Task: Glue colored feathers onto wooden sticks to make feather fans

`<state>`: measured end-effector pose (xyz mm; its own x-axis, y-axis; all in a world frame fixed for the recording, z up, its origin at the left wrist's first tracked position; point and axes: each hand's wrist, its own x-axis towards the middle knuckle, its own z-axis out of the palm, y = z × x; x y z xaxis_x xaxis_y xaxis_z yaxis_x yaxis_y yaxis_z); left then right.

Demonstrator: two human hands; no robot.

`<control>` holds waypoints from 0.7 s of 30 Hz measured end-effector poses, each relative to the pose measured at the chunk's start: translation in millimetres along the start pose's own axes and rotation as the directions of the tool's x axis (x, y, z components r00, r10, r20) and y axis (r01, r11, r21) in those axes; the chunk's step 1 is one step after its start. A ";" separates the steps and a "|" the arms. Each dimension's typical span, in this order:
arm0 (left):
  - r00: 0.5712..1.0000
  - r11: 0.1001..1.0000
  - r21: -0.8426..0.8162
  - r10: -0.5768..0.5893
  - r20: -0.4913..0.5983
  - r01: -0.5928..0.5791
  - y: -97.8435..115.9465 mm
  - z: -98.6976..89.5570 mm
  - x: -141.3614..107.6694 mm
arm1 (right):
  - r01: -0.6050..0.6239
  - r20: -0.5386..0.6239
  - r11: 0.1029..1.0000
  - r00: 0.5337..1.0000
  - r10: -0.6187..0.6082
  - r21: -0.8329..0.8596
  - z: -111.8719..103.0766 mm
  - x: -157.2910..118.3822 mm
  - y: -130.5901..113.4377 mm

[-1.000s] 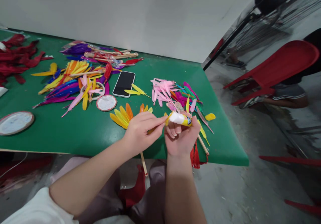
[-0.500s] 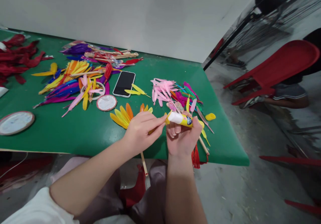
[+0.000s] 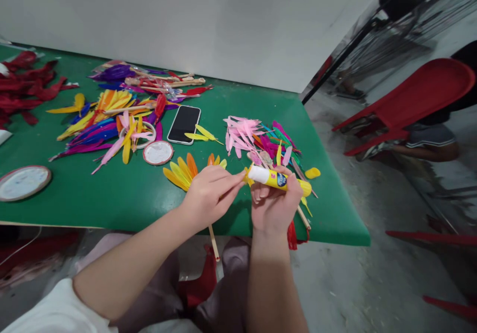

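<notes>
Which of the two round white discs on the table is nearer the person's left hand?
The smaller disc, just by the phone; the larger disc lies farther from the left hand, at the picture's left edge.

The left hand [image 3: 210, 194] pinched a yellow piece [image 3: 248, 175], probably a feather though the fingers hid most of it, at the white end of the glue stick [image 3: 286, 181] in the right hand [image 3: 274, 208]. Yellow and orange feathers [image 3: 182, 173] fanned out beyond the left hand; a stick [image 3: 213, 244] jutted past the table's [image 3: 130, 199] near edge. Farther away lay a phone [image 3: 184, 123], between a mixed heap [image 3: 93, 131] on the left and pink feathers [image 3: 241, 133] on the right.
</notes>
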<state>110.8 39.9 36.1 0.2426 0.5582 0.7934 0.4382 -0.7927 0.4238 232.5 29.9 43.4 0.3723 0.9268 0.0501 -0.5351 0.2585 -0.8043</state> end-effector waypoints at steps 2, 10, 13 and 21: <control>1.000 1.000 -0.003 0.000 0.000 0.000 0.2 0.0 0.2 | 0.005 -0.006 1.000 1.000 -0.005 0.002 -0.2 0.3 0.0; 1.000 1.000 0.001 0.012 0.001 -0.012 -0.1 1.1 -1.7 | 0.010 -0.006 1.000 1.000 -0.010 0.006 0.8 -0.3 0.1; 1.000 1.000 0.007 0.019 0.009 -0.019 -1.7 1.3 -2.7 | 0.016 -0.014 1.000 1.000 -0.016 -0.013 0.3 -0.1 -0.1; 0.999 0.995 -0.097 -0.015 -0.044 0.011 7.8 -1.5 -0.6 | 0.031 -0.074 0.992 0.996 -0.041 -0.123 -2.9 3.6 7.5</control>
<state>112.8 33.0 39.6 0.1976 0.5589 0.8053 0.3544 -0.8067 0.4729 232.1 34.3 35.8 0.4492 0.8926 0.0385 -0.4258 0.2518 -0.8691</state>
